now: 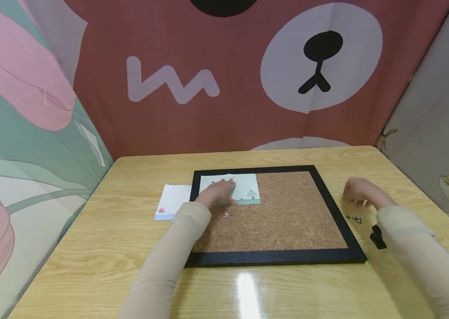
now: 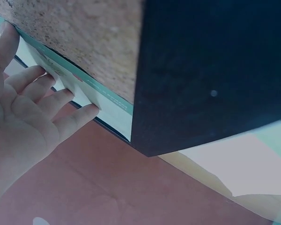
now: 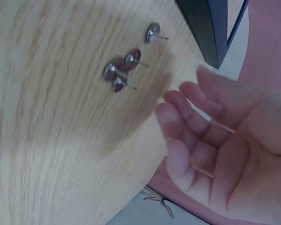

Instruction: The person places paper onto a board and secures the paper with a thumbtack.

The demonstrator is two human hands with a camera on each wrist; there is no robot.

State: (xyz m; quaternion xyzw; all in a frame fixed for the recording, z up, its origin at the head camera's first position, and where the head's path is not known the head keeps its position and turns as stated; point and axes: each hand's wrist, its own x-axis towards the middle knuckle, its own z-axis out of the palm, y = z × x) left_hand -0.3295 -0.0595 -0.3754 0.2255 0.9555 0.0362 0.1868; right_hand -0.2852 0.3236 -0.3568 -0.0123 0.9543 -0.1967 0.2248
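Note:
My left hand (image 1: 217, 193) rests on a pale green note sheet (image 1: 248, 182), its fingers spread and touching the paper. The sheet lies at the upper left of a black-framed cork board (image 1: 284, 217). A small dark dot, perhaps a tack, shows near the sheet's upper left. In the left wrist view, the fingertips (image 2: 91, 110) meet the sheet. Off the board's right side hovers my right hand (image 1: 364, 192), fingers loosely bent, with nothing visible in its grasp. Several metal thumbtacks (image 3: 116, 70) lie on the table near it, points exposed.
A second white note sheet (image 1: 173, 200) lies left of the board, partly against its frame. Small pale bits (image 1: 226, 214) sit on the cork below the left hand. A small black object (image 1: 377, 237) lies beside the right wrist. A patterned cloth (image 1: 192, 124) hangs behind the table.

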